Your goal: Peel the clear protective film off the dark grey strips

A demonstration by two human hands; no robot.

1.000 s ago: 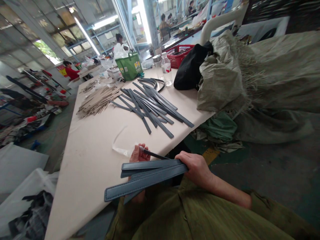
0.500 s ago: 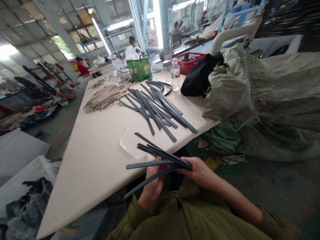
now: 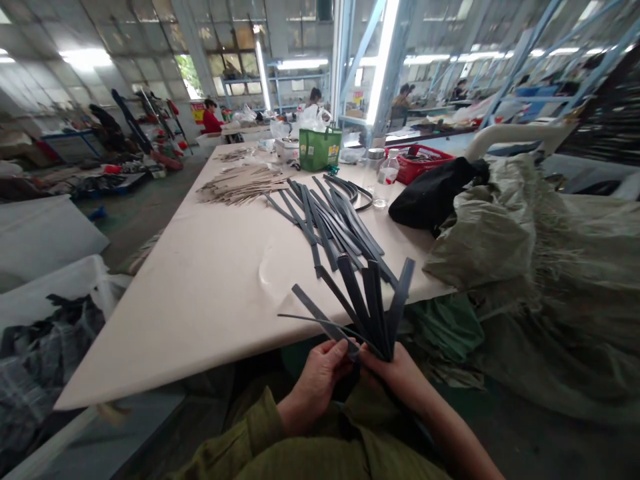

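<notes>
My right hand [image 3: 395,373] is closed around the lower ends of a fanned bunch of dark grey strips [image 3: 369,310], whose free ends point up and away from me. Beside it, my left hand [image 3: 320,377] pinches one dark strip [image 3: 315,308] between thumb and fingers, close to the base of the bunch. That strip slants up to the left, and a thinner-looking one crosses it edge-on. Further off, a loose pile of similar strips [image 3: 325,220] lies on the pale table [image 3: 200,287]. The exact material of the strips cannot be told.
Behind the pile stand a green bag [image 3: 320,149], a clear bottle [image 3: 385,180] and a red basket [image 3: 425,163]. Flat brownish strips [image 3: 240,183] lie at the table's left. A black bag [image 3: 430,197] and woven sacks [image 3: 495,220] bound the right side. People sit further back.
The held strips have swung from pointing left to fanning upward. My left hand has come from under the strips to pinch one at the bunch's base. The camera view has turned and levelled.
</notes>
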